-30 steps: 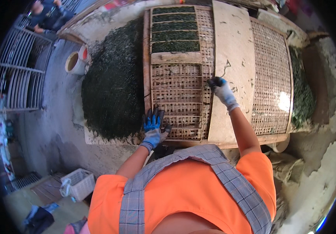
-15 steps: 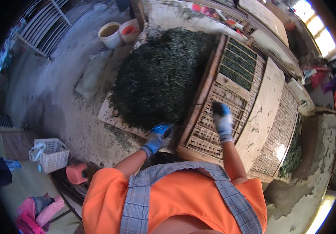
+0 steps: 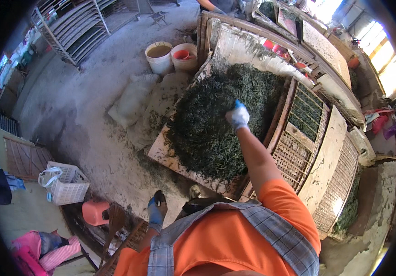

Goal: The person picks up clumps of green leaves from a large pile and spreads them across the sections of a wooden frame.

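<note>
R hand (image 3: 238, 116) at dk green pile (image 3: 207, 124) on desk (image 3: 159, 149); L hand (image 3: 157, 208) apart, nr side. Can't tell if either's fingers are wide/narrow.

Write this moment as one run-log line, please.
right hand: gloved, over dark green pile | left hand: gloved, clear of pile | slatted frame: right of pile

So the right hand (image 3: 238, 114), in a blue-and-white glove, was out at the big dark green heap (image 3: 209, 126) on the pale tabletop (image 3: 159, 146), couldn't really tell how deep. The left hand (image 3: 157, 207), gloved too, hung nearer and further left, off the near edge. Slatted wooden frame (image 3: 300, 136) lay right of the heap, two whitish buckets (image 3: 160, 67) far left.
</note>
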`<state>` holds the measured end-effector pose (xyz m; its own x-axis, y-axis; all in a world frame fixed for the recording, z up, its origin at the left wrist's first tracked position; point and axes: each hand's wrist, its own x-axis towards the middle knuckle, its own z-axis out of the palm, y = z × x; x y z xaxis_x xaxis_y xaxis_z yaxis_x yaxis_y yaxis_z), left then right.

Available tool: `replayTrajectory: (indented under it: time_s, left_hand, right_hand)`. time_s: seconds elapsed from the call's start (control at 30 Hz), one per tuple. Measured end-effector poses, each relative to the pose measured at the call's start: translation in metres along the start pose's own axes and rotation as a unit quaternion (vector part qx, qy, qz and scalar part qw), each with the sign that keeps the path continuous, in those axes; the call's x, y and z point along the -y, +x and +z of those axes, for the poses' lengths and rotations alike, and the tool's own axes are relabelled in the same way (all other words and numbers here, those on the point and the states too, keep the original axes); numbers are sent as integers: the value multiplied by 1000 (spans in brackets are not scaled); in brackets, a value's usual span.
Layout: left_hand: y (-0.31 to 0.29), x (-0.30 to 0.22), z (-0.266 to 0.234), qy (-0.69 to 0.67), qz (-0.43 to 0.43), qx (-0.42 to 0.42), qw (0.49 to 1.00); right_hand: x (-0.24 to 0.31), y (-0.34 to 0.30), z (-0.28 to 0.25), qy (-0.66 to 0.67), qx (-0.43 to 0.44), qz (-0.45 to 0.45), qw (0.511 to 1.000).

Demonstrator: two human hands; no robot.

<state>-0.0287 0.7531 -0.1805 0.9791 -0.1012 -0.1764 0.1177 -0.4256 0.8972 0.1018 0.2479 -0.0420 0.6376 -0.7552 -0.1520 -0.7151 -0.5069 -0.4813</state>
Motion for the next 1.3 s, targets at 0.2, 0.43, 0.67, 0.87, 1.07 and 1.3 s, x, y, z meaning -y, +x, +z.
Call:
replayTrajectory:
  time_s: [0.2,0.43,0.67,0.87,1.07,1.3]
  left_hand:
    - [34,-32,55,-74,-1,109,991]
    - [110,-230,75,-636,-413,171,629]
    - [133,-479,64,-635,33,410,654]
    - [93,-588,109,166,703,-79,687]
    - [131,-338,180,506,468,274,670]
    - [122,-391,150,-39,405,167,898]
  right_hand:
    - [-11,-51,-24,-110,-45,-110,987]
    - [96,-89,-228,-99,-229,-228,941]
    - [183,-138,-374,-110,-381,-385,833]
    - [205,-150,-391,-110,-418,-375,820]
    - [150,-78,-334,-71,-340,-292,891]
    - [132,-117,-313,-87,-204,-310,925]
